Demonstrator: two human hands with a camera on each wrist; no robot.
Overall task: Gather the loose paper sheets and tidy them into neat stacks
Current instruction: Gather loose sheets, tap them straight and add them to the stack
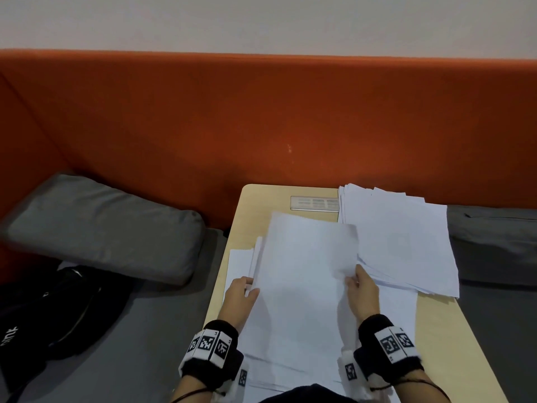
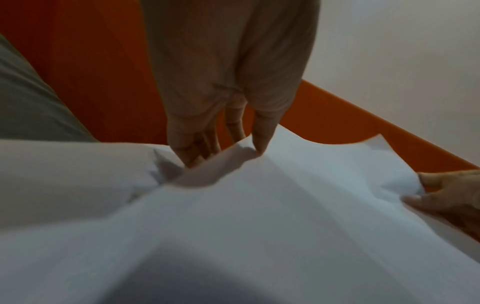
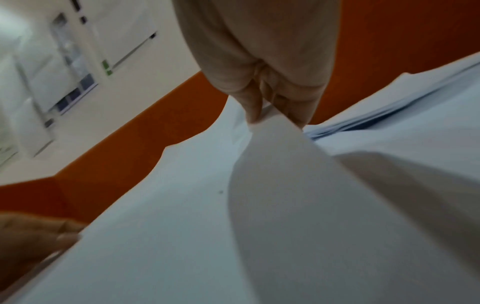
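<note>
Both hands hold a bundle of white sheets (image 1: 302, 274) tilted up over the wooden table (image 1: 252, 205). My left hand (image 1: 247, 289) pinches its left edge, thumb on top, as the left wrist view shows (image 2: 223, 152). The right hand (image 1: 356, 282) pinches the right edge; in the right wrist view the paper (image 3: 272, 185) curls up between thumb and fingers (image 3: 275, 119). A loose, fanned stack of sheets (image 1: 406, 242) lies at the table's far right. More sheets (image 1: 290, 367) lie flat under the bundle near me, and one (image 1: 239, 261) sticks out at the left.
An orange upholstered backrest (image 1: 261, 126) runs behind the table. A grey cushion (image 1: 101, 225) lies on the seat to the left, with a black bag (image 1: 58, 309) in front of it. A metal socket cover (image 1: 313, 203) is set in the table's far edge. Another grey cushion (image 1: 494, 242) sits at right.
</note>
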